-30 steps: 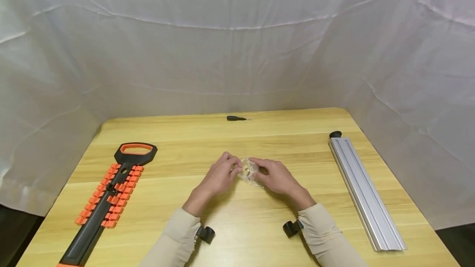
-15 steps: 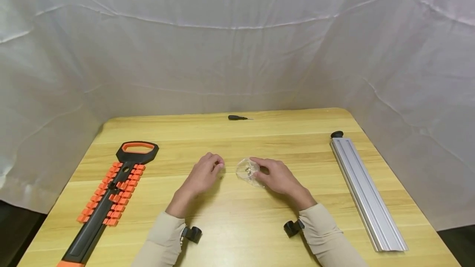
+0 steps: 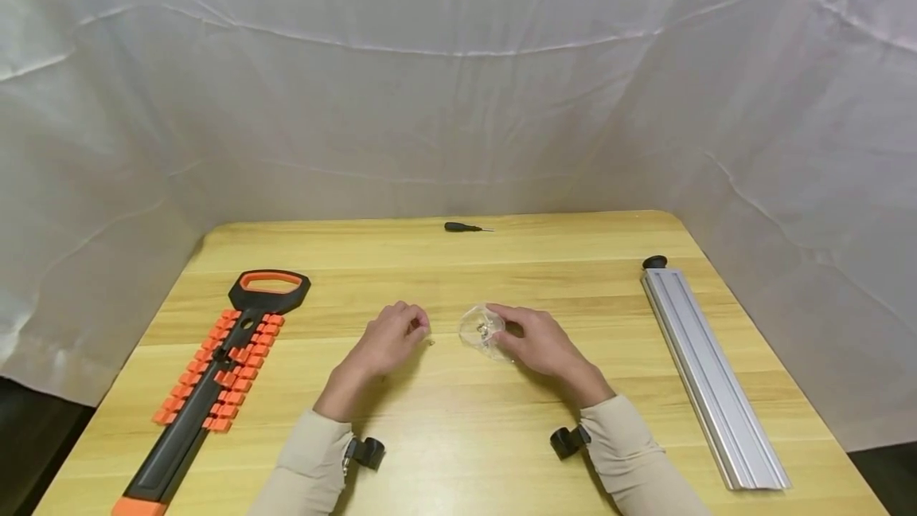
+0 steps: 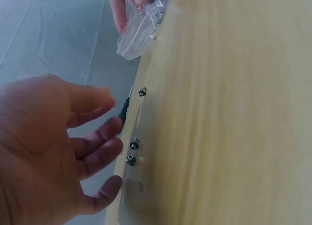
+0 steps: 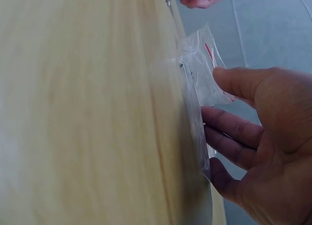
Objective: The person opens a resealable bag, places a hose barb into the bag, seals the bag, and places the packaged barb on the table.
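"So, what could go wrong?"
"Your right hand (image 3: 536, 341) pinches the clear bag (image 3: 471, 323); tipping it might spill things. Your left hand (image 3: 390, 338) is loose and empty; one bump could roll the metal bits (image 4: 134, 144) beside it."

The bag (image 5: 200, 54) is clear, glossy plastic; the fittings (image 4: 134, 144), slightly blurred, look like shiny metal. Smooth wood-grain table (image 3: 458, 444), satiny far cloth (image 3: 444, 118), silvery metal bar (image 3: 715, 385) right, matt plastic rack (image 3: 182, 424) left.
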The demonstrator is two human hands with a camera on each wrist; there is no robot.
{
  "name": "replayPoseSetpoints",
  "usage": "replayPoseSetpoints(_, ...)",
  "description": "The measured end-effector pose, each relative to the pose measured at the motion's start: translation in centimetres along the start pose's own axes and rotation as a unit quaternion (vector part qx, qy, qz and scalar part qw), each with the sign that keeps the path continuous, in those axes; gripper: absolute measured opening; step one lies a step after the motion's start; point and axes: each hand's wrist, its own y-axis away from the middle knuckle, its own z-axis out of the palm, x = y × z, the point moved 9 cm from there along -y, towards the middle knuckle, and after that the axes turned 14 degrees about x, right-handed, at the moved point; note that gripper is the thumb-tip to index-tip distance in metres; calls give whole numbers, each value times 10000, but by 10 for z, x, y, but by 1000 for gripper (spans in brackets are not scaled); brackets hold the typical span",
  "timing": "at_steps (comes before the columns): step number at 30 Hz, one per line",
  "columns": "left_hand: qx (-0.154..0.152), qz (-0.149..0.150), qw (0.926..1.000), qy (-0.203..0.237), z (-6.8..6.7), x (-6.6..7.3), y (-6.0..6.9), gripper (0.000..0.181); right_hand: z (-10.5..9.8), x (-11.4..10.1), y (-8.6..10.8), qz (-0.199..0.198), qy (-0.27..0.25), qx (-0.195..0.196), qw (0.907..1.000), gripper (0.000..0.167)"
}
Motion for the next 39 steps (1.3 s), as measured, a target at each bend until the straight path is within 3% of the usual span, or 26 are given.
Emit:
replayPoseSetpoints(6,-292,56,9991,-289,4,2,3,10,-2,-1,0,51,-47,4,10000,48)
replayPoseSetpoints(21,-81,147,9949,-991,11,6,3,4,0,1,0,17,-62,-33,10000,48)
replayPoseSetpoints(33,-257,213,9963,-795,14,10,4,15,0,-1,-1,-50,-122,-38,9999,47)
replayPoseSetpoints(39,-98,279,9983,-510,13,13,0,20,-1,0,-1,-33,-124,-3,9999,47)
